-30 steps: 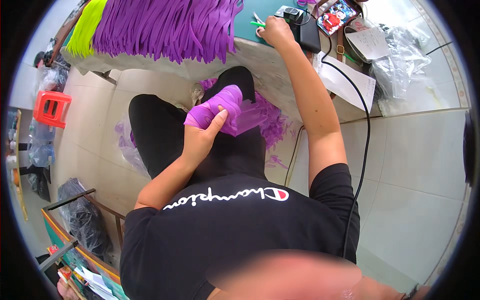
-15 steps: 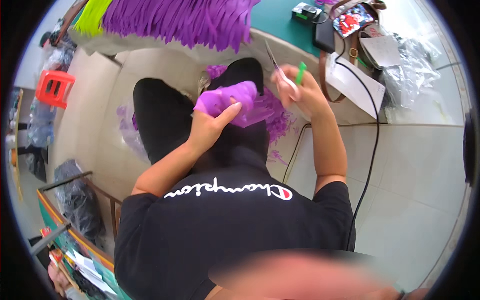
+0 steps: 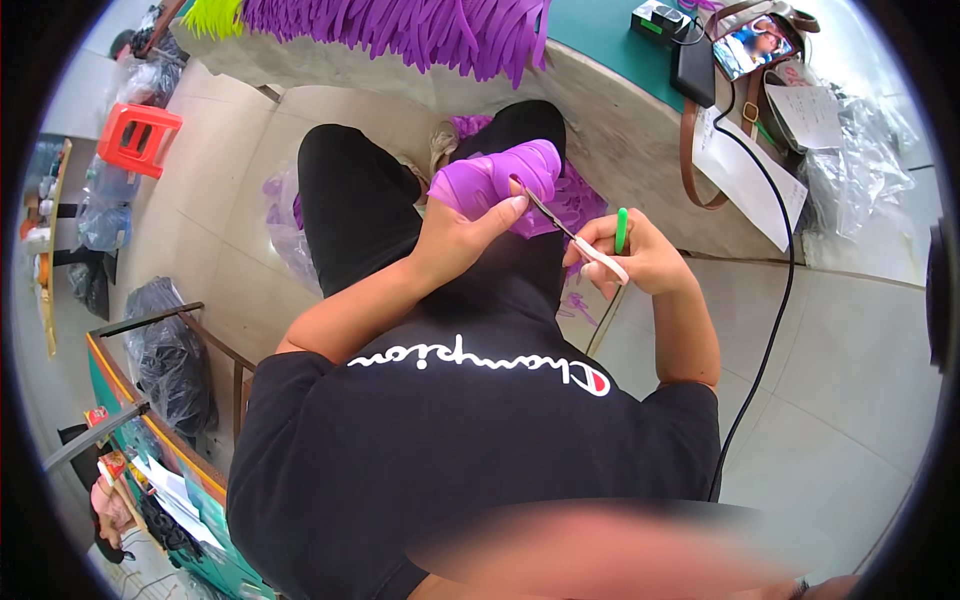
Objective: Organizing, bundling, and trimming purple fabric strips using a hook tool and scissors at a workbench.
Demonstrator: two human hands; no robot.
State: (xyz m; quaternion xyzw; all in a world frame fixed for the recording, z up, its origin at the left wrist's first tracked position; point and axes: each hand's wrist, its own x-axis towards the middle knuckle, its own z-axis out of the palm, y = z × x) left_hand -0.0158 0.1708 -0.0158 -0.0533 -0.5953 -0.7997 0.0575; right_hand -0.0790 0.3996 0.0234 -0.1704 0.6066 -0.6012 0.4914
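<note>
My left hand grips a folded bundle of purple strips over my lap. My right hand holds a pair of scissors with a pink and a green handle. The blades point up and left and touch the lower edge of the purple bundle, right beside my left thumb. More purple strips lie on my lap under the bundle.
A table stands ahead, with purple strips hanging over its edge, a phone, a power bank, papers and a brown strap. A black cable runs down over the tiled floor. A red stool stands at left.
My right hand came back from the table holding the scissors and brought them down to the purple bundle. My left hand kept hold of the bundle and raised it slightly.
</note>
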